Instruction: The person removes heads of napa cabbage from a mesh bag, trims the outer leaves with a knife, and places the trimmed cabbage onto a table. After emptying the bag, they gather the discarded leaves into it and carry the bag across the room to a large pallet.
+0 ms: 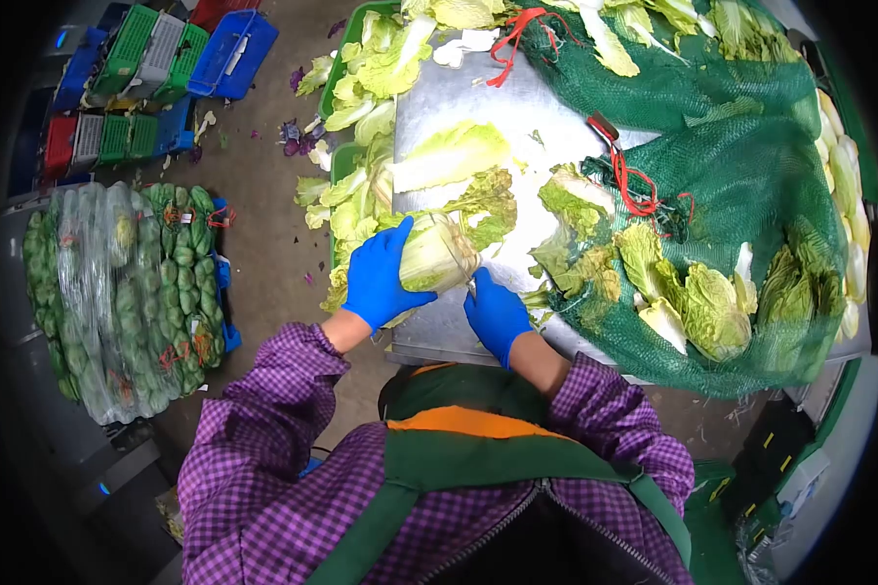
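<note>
In blue gloves, both of my hands meet over the metal table [439,336]. A napa cabbage [437,253] lies on its side, tilted, with its cut base toward the right. My left hand [380,278] is wrapped round its leafy end. Close against the base, my right hand [498,314] is closed; a small thing may be between its fingers, but I cannot make it out. Loose cabbage leaves [454,156] lie just beyond the head, some yellowed and browned [488,205].
A green mesh sack [732,175] with cabbages covers the table's right side, with red ties [634,185] on it. Leaf-filled green crates [344,161] stand along the left edge. On the floor are wrapped bagged vegetables [117,292] and stacked crates [146,58].
</note>
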### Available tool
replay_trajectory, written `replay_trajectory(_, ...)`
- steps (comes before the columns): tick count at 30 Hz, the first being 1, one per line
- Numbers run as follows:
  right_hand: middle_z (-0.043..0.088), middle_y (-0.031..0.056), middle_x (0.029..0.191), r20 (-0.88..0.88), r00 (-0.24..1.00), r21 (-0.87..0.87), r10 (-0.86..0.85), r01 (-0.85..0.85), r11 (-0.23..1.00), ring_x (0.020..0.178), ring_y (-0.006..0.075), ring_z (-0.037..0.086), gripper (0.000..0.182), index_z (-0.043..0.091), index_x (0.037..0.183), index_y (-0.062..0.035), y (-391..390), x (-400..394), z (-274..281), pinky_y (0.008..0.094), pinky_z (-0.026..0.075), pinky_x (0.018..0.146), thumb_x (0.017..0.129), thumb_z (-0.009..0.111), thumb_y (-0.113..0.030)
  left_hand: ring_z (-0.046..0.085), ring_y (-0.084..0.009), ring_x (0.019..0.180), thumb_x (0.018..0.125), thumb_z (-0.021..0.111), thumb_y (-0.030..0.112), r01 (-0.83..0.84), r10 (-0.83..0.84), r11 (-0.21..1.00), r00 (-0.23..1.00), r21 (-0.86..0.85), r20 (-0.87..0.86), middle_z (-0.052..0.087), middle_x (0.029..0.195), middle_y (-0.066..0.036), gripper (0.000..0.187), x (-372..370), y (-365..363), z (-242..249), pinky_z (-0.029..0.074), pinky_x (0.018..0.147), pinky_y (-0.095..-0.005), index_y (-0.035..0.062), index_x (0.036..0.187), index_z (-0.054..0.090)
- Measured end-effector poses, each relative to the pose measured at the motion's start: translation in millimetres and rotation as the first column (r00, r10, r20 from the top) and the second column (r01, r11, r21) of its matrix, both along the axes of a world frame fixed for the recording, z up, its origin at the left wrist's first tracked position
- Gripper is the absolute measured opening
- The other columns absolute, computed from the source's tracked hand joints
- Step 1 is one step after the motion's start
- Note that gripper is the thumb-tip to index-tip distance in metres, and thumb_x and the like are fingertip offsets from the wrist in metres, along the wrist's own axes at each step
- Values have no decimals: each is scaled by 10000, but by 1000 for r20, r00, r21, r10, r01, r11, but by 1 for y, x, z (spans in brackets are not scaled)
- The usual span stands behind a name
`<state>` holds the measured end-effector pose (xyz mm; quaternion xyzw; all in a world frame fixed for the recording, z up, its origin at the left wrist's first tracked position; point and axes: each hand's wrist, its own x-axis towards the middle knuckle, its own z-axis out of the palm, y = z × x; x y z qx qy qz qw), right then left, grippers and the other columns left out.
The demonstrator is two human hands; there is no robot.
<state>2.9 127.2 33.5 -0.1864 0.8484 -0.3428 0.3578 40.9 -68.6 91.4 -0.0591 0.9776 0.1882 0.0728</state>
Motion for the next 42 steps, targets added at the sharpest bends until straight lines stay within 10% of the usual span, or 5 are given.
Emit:
replay_trajectory(10,633,233,851,-52,999,12,-7,8,1000,772,377,641,221,521,1015,-36,13,1,-24,480,505,700,853,489,-184,514,-284,1165,513,885,380,-134,150,847,989,514,11,524,1251,-172,1091,18,-37,4,406,994,-411,45,1390,329)
replay_trajectory(16,574,78,699,881,466,-295,-86,681,670,426,104,484,364,537,1129,1,10,-38,67,245,395,383,896,571,-275,441,-249,1236,480,921,298,-166,245,766,969,621,-42,424,1362,-131,1147,40,-31,44,349,1051,-388,21,1397,290)
replay_trajectory(22,554,38,738,508,843,-426,-177,425,799,456,73,460,541,482,1234,3,-2,-41,125,223,385,397,816,705,-258,350,-270,1297,637,841,362,87,361,462,890,883,-277,322,1421,-143,1037,32,22,23,276,1091,-386,6,1409,248)
replay_trajectory(27,584,50,889,538,835,-429,-114,388,816,539,73,496,615,468,1265,-9,17,-33,83,212,415,433,768,752,-233,453,-214,1221,830,666,145,-175,411,442,911,880,-25,495,1310,-92,515,27,22,19,330,1048,-340,49,1297,472)
replay_trajectory(42,573,29,819,569,818,-480,-85,414,774,528,62,464,627,465,1300,-42,13,-27,86,206,405,459,777,745,-244,528,-161,1065,820,687,140,-305,524,434,851,848,37,580,1175,-57,440,25,-1,9,407,956,-326,93,1237,553)
